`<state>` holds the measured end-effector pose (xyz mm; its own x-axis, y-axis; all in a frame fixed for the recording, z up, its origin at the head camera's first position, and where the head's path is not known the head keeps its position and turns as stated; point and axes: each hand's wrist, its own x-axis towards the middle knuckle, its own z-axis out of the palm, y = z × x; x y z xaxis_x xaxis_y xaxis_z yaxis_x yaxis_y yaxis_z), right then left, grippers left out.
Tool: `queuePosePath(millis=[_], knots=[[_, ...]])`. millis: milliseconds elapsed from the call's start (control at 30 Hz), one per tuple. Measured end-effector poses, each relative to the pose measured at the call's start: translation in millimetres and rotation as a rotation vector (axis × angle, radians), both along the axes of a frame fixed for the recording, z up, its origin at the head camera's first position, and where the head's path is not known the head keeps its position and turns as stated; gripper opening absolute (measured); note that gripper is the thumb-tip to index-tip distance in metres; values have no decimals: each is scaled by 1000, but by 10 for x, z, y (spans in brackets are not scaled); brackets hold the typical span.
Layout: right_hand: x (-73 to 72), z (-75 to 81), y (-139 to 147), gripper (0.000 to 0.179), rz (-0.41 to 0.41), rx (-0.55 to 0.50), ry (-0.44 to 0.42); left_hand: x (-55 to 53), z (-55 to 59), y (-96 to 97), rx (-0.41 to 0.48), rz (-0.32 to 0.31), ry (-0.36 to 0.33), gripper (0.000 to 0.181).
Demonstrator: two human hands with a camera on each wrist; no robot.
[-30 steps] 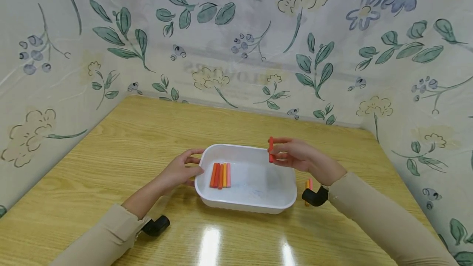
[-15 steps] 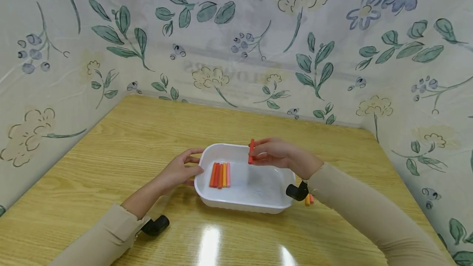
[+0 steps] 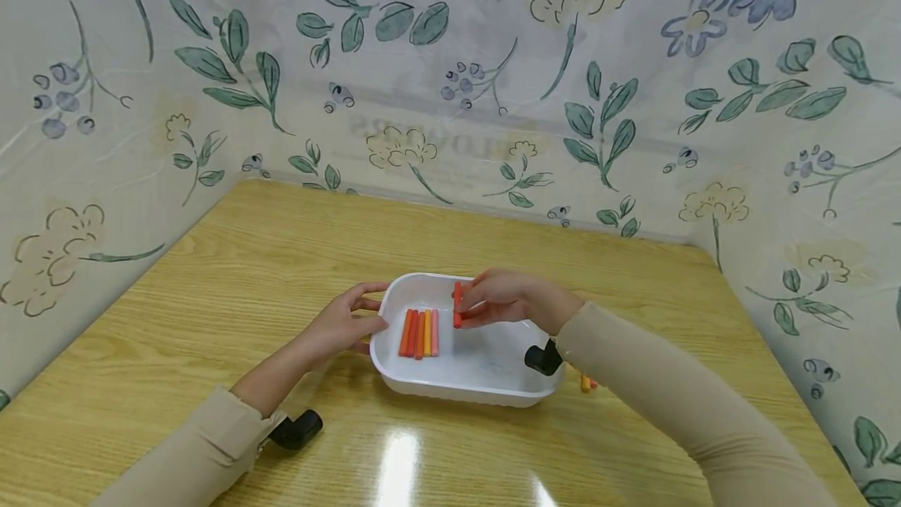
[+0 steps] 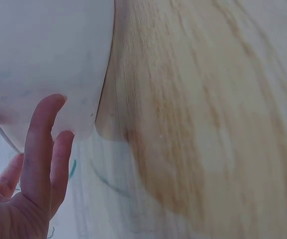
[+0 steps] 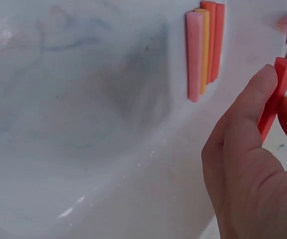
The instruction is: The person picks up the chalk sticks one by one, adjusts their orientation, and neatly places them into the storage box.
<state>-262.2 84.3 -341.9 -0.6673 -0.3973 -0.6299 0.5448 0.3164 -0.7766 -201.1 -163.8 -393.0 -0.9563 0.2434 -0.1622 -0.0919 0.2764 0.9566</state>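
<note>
My right hand (image 3: 496,300) pinches a red chalk-like stick (image 3: 457,305) between thumb and fingertips, above the white tray (image 3: 486,401). In the right wrist view the red stick (image 5: 278,94) has a flat, squared end and stands tilted between the fingers. Inside the tray, on its left side, several sticks (image 3: 419,333) in red, orange, yellow and pink lie side by side. At the tray's left end my left hand (image 3: 341,327) holds the rim, thumb tip right at the edge and fingers spread along the outer wall. The left wrist view shows its fingers (image 4: 36,154) against the tray.
Right of the tray, partly hidden by the right sleeve, lie some yellow and pink sticks (image 3: 586,383) on the wooden table (image 3: 317,233). A floral sheet (image 3: 450,100) surrounds the table at the back and sides. Black wrist mounts (image 3: 297,430) stick out from both sleeves.
My right hand has carried the red stick leftward from over the tray's right end, then lower, to near the row of sticks. My left hand stays at the tray's left end.
</note>
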Motion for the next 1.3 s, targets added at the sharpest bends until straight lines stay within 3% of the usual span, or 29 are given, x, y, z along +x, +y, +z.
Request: queuePosePath(millis=[567,967,1300], knots=[[-51,-317,-217,16,112,148,7,15,7,-9,9,1,-4,59],[-1,-366,-317,13,59,193,12,16,3,-8,24,-6,0,59],[5,-335,-310,9,100,183,16,6,-19,-12,27,-6,1,60]])
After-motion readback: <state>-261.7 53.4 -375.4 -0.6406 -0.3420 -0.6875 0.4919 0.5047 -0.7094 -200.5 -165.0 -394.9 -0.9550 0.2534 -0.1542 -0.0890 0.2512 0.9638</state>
